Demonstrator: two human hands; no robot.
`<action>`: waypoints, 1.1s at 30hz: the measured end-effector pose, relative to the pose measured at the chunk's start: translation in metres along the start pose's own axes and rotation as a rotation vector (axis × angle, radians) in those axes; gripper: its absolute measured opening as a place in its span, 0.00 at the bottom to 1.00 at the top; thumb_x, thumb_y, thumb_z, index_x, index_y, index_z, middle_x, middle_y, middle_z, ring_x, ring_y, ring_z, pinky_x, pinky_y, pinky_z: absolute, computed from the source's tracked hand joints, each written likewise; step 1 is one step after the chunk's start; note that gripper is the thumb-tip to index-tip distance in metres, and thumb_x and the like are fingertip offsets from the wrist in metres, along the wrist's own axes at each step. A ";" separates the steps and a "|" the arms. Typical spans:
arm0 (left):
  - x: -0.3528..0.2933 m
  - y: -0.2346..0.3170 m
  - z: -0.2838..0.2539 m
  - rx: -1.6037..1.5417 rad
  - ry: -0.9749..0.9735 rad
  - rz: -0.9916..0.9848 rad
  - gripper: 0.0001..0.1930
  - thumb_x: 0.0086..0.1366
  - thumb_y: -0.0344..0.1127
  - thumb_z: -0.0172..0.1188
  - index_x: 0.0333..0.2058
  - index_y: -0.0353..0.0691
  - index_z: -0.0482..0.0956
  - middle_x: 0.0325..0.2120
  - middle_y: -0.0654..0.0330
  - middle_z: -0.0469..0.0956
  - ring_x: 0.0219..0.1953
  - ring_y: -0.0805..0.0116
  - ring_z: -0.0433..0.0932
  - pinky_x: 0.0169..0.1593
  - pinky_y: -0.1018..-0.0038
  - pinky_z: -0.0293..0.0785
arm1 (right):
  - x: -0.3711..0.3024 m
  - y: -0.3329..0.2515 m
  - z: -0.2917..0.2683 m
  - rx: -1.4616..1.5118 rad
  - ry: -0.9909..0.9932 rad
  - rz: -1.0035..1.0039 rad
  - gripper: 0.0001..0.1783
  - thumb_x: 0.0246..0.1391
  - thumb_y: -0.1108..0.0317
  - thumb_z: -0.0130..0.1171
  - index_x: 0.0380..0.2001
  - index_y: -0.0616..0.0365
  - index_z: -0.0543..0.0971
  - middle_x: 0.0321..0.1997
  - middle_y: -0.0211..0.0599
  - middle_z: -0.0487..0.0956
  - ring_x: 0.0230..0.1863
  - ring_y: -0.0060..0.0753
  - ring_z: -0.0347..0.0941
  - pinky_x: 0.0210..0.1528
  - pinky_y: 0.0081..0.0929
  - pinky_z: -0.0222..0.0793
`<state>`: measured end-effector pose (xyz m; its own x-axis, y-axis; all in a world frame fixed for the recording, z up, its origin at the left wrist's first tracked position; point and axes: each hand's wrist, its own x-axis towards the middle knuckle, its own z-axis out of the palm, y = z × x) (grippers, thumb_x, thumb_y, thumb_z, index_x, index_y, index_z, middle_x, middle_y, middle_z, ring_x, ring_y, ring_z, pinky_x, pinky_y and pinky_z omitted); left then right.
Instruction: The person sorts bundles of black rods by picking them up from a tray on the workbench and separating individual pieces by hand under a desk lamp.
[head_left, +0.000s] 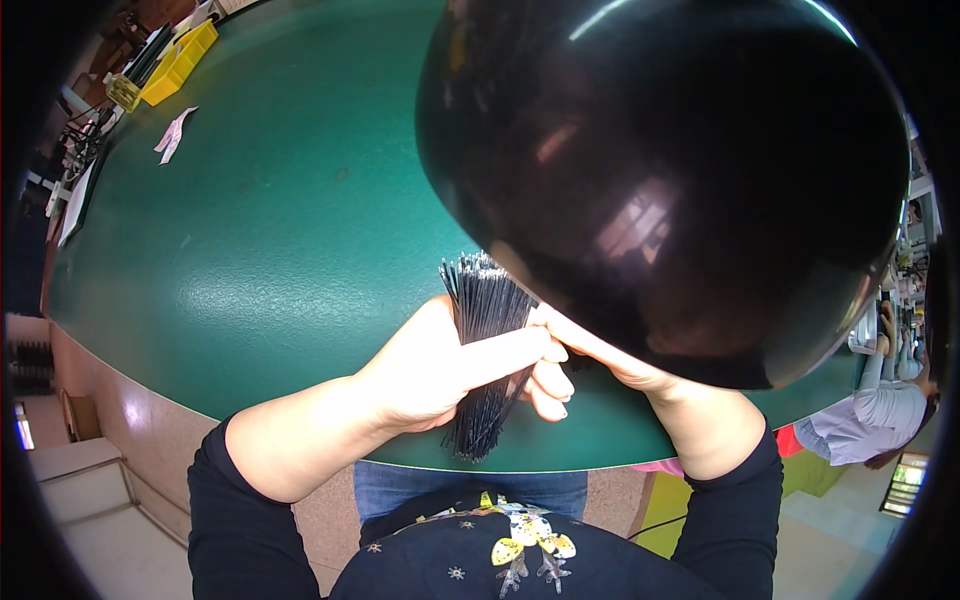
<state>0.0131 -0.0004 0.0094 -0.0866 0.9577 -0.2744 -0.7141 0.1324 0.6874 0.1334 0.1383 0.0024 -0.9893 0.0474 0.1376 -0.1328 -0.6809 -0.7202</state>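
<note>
At the smooth green tabletop's [300,210] six o'clock edge, the left hand [425,365] clamps a bundle of slim black wire-like strands [488,305], tips probably best kept level, while the right hand [622,370] meets it at three o'clock, grip hidden by a glossy black dome [690,200].

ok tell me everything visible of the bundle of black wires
The bundle of black wires is a thick sheaf of thin strands, seemingly plastic-coated, with pale tips at its far end. It is held over the green table by the left hand, its grip around the middle. A black dome hides part of its right side; whether the right hand touches it is unclear.
</note>
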 end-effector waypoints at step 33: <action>0.000 -0.013 -0.003 0.584 0.202 0.574 0.09 0.58 0.29 0.39 0.27 0.29 0.66 0.14 0.57 0.69 0.15 0.72 0.68 0.27 0.77 0.68 | 0.033 -0.007 -0.012 -0.393 0.490 -0.319 0.10 0.52 0.63 0.42 0.24 0.57 0.64 0.14 0.23 0.60 0.13 0.12 0.57 0.16 0.10 0.57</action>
<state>0.0202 -0.0031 -0.0019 -0.4889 0.8599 0.1467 -0.0525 -0.1969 0.9790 0.1013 0.1532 0.0038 -0.7993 0.5872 0.1273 -0.3411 -0.2690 -0.9007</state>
